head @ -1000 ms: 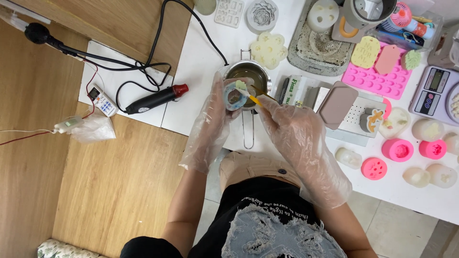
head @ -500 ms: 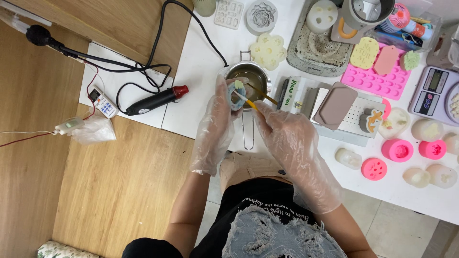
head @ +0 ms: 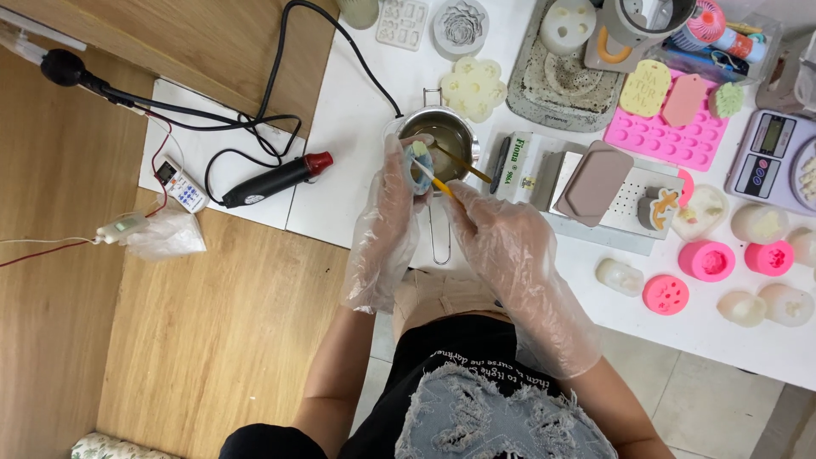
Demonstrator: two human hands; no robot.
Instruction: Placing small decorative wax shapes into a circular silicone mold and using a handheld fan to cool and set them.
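Both my hands wear loose clear plastic gloves. My left hand point(head: 387, 212) holds a small round pale blue and cream piece point(head: 419, 161) up over the edge of a small metal pot point(head: 442, 140). My right hand point(head: 497, 234) grips a thin yellow brush point(head: 442, 185) whose tip touches that piece. A second stick leans inside the pot, which holds a dull liquid. The pot's wire handle point(head: 439, 238) points toward me between my hands.
A black heat tool with a red tip point(head: 276, 178) and its cables lie left of the pot on a white board. Pink silicone moulds point(head: 667, 136), a grey tray point(head: 565, 81), a digital scale point(head: 765, 157), round pink and white moulds point(head: 705, 259) crowd the white table at right.
My hands and the small piece have shifted slightly up toward the pot. The brush keeps working on the piece; nothing was let go.
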